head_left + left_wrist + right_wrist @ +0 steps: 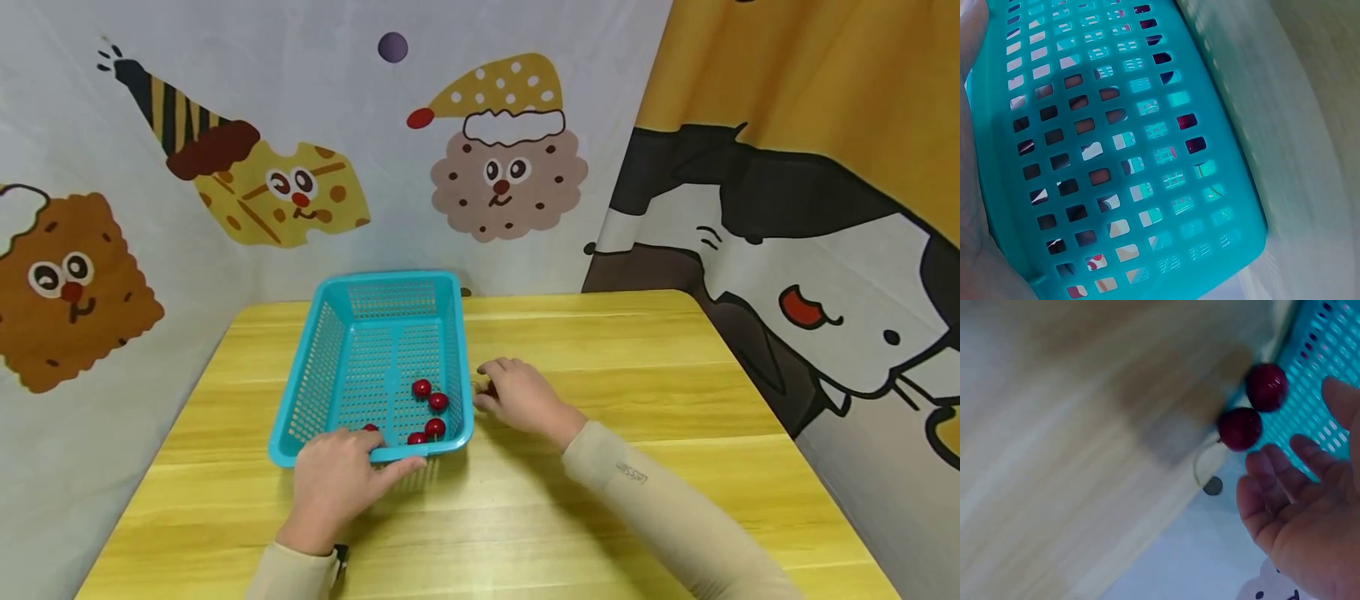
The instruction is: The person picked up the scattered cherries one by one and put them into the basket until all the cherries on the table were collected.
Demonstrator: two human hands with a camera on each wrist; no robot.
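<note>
A turquoise plastic basket (392, 379) with mesh sides holds several dark red cherries (438, 402) near its front right corner. My left hand (341, 479) grips the front rim, fingers over the edge and thumb along the outside. From the left wrist view, the basket's perforated wall (1116, 156) fills most of the picture. Two more cherries lie outside, against the basket's right side: one cherry (1266, 387) and another cherry (1239, 429) with a thin stem. Beside them is my right hand (1304, 512), fingers loosely bent and nothing held. In the head view it mostly hides them.
The basket stands on a yellow wood-grain table (600, 350). Behind the table's far edge hangs a white cloth (315, 50) printed with cartoon biscuits and cheese. A yellow patterned cloth (825, 67) hangs at the right.
</note>
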